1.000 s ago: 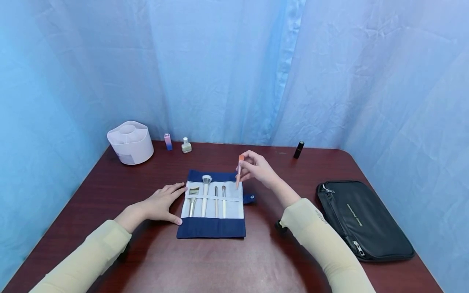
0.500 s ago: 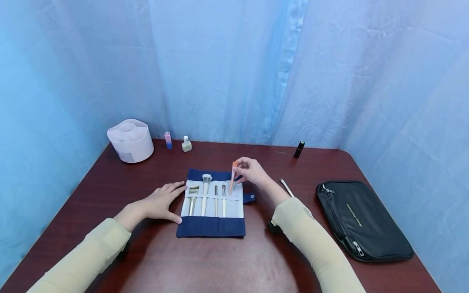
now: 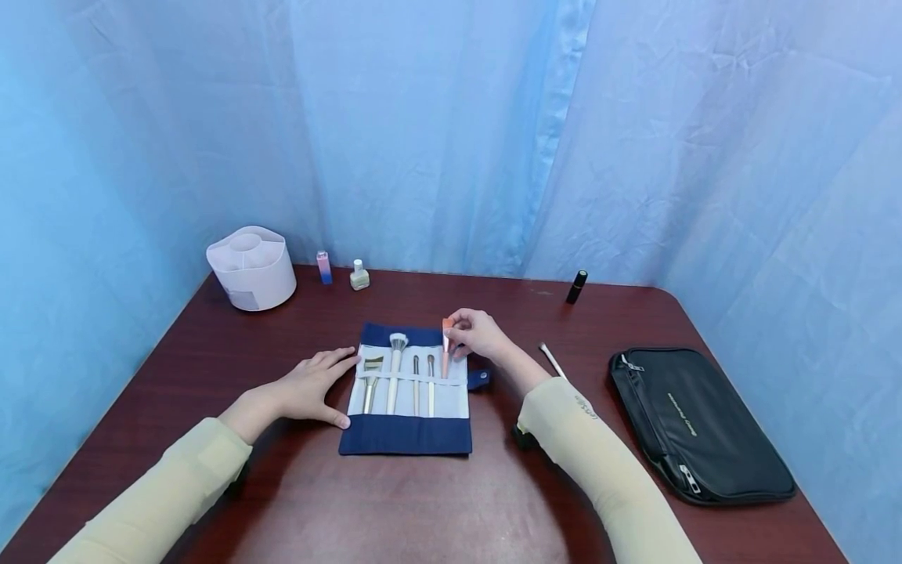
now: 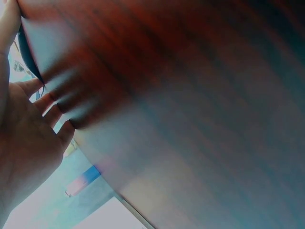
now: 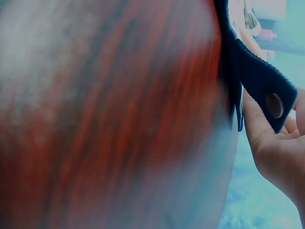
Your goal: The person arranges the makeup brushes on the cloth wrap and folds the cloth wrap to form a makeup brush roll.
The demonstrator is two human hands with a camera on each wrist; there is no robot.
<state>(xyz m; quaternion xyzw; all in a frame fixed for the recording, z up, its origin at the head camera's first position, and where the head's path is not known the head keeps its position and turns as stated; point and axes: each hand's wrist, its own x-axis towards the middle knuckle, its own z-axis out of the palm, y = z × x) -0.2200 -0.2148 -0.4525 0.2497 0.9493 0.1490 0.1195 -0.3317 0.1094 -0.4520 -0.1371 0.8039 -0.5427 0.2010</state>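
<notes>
Lowered orange-tipped brush (image 3: pixel 446 348) pinched in right hand (image 3: pixel 474 334) over cloth roll (image 3: pixel 409 392), left hand (image 3: pixel 310 388) flat, fingers spread

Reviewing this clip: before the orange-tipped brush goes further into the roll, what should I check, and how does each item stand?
1. Right hand pinches the orange-tipped brush: ok.
2. Left hand rests flat at the edge of the brush roll: ok.
3. Brush handle under the white band: cannot tell.
4. Rightmost slot free of other brushes: ok.
5. Snap tab clear of the slot: ok.
</notes>
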